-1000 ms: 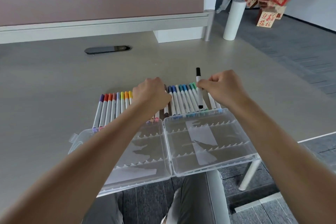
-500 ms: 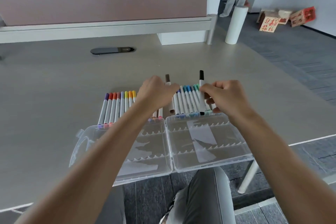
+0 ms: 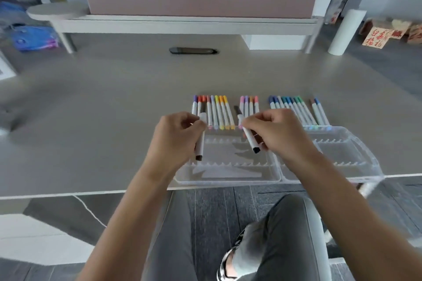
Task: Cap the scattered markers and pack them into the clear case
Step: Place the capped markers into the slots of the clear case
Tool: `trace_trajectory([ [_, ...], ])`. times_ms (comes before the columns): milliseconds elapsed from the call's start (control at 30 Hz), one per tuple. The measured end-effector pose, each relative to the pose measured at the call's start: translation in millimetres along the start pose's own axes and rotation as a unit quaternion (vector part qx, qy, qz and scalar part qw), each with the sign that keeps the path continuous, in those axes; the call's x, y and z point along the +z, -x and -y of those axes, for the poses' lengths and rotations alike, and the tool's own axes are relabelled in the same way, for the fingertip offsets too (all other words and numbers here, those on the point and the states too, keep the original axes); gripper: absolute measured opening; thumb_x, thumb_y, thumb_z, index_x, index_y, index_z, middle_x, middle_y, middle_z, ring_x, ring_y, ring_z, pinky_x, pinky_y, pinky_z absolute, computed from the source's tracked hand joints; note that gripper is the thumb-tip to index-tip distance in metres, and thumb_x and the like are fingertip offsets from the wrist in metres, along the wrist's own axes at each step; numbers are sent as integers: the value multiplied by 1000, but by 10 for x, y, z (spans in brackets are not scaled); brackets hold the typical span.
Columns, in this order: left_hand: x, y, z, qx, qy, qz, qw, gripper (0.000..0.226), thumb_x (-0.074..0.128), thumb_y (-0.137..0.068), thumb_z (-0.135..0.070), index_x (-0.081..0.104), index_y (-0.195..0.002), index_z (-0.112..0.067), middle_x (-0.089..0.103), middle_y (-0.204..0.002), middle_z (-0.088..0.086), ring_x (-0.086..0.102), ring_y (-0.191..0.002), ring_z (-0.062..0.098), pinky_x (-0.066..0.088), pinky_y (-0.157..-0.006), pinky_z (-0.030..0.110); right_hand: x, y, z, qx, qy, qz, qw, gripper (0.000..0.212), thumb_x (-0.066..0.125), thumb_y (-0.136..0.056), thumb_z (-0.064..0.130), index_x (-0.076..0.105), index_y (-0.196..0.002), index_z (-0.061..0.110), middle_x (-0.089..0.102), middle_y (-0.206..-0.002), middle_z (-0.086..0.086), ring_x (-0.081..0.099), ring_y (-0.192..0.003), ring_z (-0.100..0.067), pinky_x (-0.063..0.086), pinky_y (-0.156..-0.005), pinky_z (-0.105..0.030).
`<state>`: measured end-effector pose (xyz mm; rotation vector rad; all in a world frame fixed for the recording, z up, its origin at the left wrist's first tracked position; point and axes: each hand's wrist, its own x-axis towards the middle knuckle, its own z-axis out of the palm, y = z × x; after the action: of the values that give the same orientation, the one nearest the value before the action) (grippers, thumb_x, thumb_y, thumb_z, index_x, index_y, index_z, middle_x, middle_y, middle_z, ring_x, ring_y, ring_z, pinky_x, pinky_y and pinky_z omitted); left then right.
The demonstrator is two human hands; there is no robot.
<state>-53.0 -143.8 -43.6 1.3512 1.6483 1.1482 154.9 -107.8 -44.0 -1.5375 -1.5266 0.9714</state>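
My left hand (image 3: 177,134) grips a white marker with a brown end (image 3: 200,147), held nearly upright over the case's left half. My right hand (image 3: 276,132) grips a white marker with a black end (image 3: 251,140), tilted, black end pointing down toward the case. The clear case (image 3: 228,177) lies open at the table's near edge, both halves with toothed racks and no markers in them. Capped markers lie in rows just behind it: a warm-coloured group (image 3: 214,112), a pink and orange group (image 3: 249,106), a blue and green group (image 3: 290,109).
The grey table (image 3: 102,109) stretches far and left. A dark oval cable port (image 3: 193,50) sits at the back centre. Two more markers (image 3: 319,110) lie at the right end of the rows. My knees show below the table edge. Red boxes (image 3: 376,36) stand on the floor far right.
Both hands lifted their markers out of the row and pulled them back over the case. The dark ends that pointed away now point down toward me. The view shifted left.
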Motion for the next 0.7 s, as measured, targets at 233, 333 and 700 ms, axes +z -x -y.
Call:
trace_trajectory([
  [233, -506, 162, 347, 7, 6, -60, 998, 15, 65, -92, -25, 74, -81, -23, 64, -56, -2, 53, -52, 10, 44, -58, 29, 757, 182, 144, -67, 152, -2, 986, 20, 75, -89, 38, 72, -106, 29, 73, -85, 11, 69, -69, -11, 60, -65, -36],
  [333, -591, 193, 415, 2, 14, -56, 998, 14, 65, -92, -27, 73, -81, -25, 69, -65, 5, 56, -56, 13, 48, -61, 31, 930, 237, 156, -85, 184, -17, 979, 22, 74, -91, 37, 69, -110, 29, 71, -81, 14, 61, -62, -5, 50, -58, -29],
  [700, -662, 233, 548, 1, 35, -36, 999, 13, 65, -93, -28, 73, -82, -25, 67, -65, 5, 54, -56, 12, 46, -59, 31, 1143, 339, 183, -87, 255, -29, 963, 20, 72, -92, 48, 72, -101, 31, 69, -82, 19, 65, -73, -1, 59, -70, -32],
])
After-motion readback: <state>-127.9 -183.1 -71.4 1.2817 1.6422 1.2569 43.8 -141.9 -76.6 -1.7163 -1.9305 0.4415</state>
